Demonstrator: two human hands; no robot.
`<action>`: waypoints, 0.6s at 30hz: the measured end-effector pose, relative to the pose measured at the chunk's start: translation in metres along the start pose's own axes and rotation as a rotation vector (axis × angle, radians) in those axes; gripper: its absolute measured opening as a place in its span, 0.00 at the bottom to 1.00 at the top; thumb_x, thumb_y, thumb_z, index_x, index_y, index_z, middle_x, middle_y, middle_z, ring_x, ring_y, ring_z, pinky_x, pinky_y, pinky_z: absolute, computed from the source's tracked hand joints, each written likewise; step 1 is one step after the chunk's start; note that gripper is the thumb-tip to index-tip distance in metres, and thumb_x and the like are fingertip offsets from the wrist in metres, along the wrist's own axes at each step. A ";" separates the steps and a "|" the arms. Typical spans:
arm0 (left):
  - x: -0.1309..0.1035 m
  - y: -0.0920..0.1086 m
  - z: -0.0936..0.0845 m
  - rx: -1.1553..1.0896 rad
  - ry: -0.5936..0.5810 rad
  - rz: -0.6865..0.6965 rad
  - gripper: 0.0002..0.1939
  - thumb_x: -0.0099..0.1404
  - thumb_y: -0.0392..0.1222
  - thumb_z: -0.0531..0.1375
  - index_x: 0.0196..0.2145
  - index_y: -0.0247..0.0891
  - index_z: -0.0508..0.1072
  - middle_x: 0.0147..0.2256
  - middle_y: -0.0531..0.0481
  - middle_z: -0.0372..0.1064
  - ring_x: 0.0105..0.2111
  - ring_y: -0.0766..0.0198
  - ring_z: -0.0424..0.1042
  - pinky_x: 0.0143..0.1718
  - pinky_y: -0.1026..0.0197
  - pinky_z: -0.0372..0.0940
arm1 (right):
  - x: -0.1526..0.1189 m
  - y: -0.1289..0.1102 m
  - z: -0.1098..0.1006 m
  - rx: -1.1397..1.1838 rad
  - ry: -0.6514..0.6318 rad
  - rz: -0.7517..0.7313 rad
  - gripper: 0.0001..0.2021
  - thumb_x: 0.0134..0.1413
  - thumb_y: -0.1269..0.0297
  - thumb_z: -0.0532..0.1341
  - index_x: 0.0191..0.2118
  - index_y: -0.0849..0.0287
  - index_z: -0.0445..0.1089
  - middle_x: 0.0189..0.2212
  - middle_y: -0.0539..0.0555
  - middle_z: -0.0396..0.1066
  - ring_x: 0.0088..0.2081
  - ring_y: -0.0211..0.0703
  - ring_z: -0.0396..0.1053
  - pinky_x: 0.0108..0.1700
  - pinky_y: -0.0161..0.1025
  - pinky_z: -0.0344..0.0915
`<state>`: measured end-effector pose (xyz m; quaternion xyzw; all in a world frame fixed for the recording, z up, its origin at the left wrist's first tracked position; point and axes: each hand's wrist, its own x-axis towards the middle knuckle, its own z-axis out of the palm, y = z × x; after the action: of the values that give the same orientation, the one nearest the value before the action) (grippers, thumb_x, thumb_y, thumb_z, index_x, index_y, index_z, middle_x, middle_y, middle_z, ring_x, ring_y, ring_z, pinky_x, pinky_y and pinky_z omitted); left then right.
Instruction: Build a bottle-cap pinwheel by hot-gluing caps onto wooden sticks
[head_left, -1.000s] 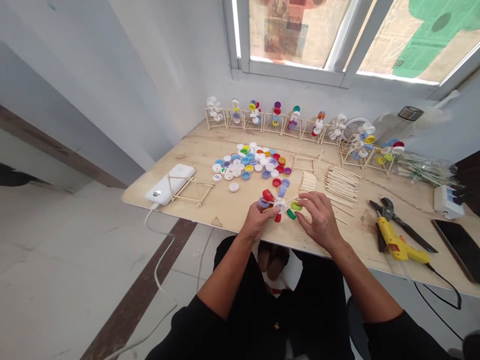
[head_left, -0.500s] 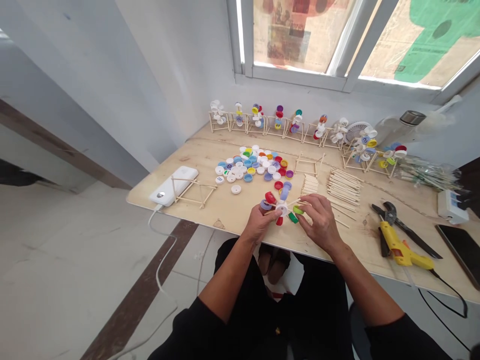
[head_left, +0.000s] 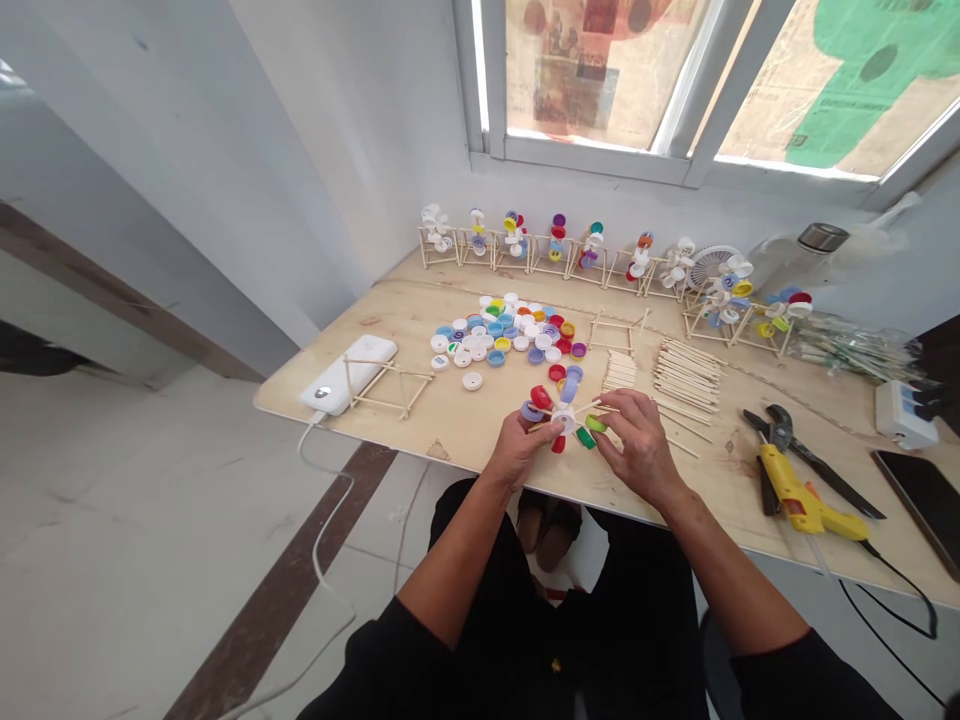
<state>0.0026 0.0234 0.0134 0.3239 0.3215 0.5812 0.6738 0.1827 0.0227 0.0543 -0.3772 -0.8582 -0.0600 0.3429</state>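
Note:
Over the table's front edge, my left hand (head_left: 517, 450) is closed on a wheel of bottle caps, gripping it by its white centre cap (head_left: 562, 420). Thin sticks run out from that hub, with red, lilac and green caps around it. Between the thumb and fingers of my right hand (head_left: 634, 435) is a lime green bottle cap (head_left: 596, 423), held at the wheel's right side beside a stick. Whether that cap touches the stick I cannot tell. Just beyond the wheel lies a heap of loose bottle caps (head_left: 495, 338).
Cut sticks (head_left: 686, 375) lie right of the caps. A yellow glue gun (head_left: 802, 495) and black-handled cutters (head_left: 817, 465) rest at the right, near a phone (head_left: 919, 505). A white power bank (head_left: 349, 375) and stick frame (head_left: 386, 388) are left. Finished cap wheels (head_left: 557, 240) line the wall.
Almost nothing differs. Both hands keep their hold on the wheel and the lime green cap, with only a very slight shift.

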 end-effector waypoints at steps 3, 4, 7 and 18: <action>0.001 -0.001 -0.001 -0.008 0.014 -0.009 0.15 0.43 0.41 0.72 0.29 0.34 0.76 0.29 0.49 0.73 0.31 0.64 0.70 0.38 0.61 0.63 | -0.001 -0.001 0.000 -0.007 -0.008 0.023 0.04 0.54 0.71 0.58 0.35 0.56 0.66 0.43 0.58 0.69 0.49 0.52 0.62 0.47 0.51 0.61; 0.001 -0.002 -0.001 -0.012 0.019 -0.014 0.15 0.42 0.40 0.72 0.29 0.33 0.76 0.29 0.49 0.73 0.31 0.64 0.70 0.38 0.61 0.63 | -0.001 -0.002 -0.001 -0.010 -0.012 0.029 0.04 0.54 0.71 0.58 0.36 0.56 0.67 0.44 0.58 0.69 0.49 0.52 0.62 0.47 0.51 0.61; 0.002 -0.002 -0.001 -0.034 0.029 -0.017 0.16 0.41 0.40 0.72 0.29 0.33 0.76 0.29 0.49 0.73 0.31 0.65 0.70 0.38 0.62 0.62 | -0.004 -0.004 -0.006 -0.012 -0.024 0.041 0.07 0.54 0.69 0.58 0.40 0.56 0.67 0.45 0.58 0.69 0.50 0.53 0.61 0.49 0.52 0.60; -0.002 0.012 0.001 0.141 -0.154 -0.124 0.17 0.42 0.40 0.72 0.31 0.33 0.76 0.27 0.51 0.71 0.27 0.66 0.68 0.30 0.64 0.62 | -0.006 -0.005 -0.027 0.186 -0.042 0.243 0.08 0.56 0.65 0.58 0.42 0.55 0.68 0.39 0.55 0.72 0.45 0.48 0.66 0.48 0.49 0.61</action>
<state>-0.0043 0.0224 0.0240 0.3936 0.3285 0.4877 0.7066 0.1968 0.0056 0.0722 -0.4461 -0.8150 0.0697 0.3631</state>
